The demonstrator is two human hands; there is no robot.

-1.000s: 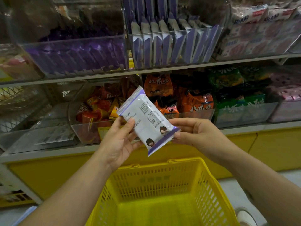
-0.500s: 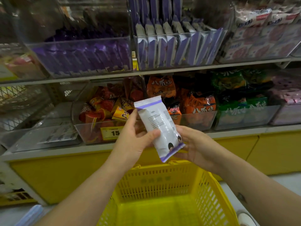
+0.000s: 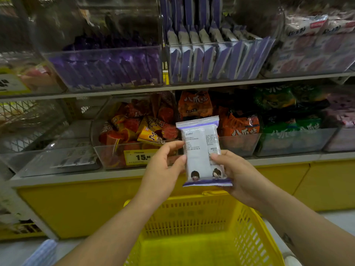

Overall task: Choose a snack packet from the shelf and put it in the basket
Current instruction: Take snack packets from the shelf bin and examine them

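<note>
Clear plastic bins (image 3: 238, 144) line the shelf (image 3: 211, 84) ahead of me: purple-and-white packets (image 3: 209, 60) above, red and orange snacks (image 3: 134, 129) behind a yellow price tag (image 3: 137, 155), green bags (image 3: 288, 127) to the right. The yellow basket (image 3: 184, 217) sits just below my hands. I hold the snack packet (image 3: 201, 152) upright above its far rim, my left hand (image 3: 163, 169) pinching its left edge and my right hand (image 3: 240, 173) gripping its lower right side. It is white with purple ends, small print and two cartoon faces near the bottom.

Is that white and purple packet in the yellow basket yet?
Not yet. The left hand and right hand hold the packet upright in front of the shelf, above the far rim of the basket.
</note>
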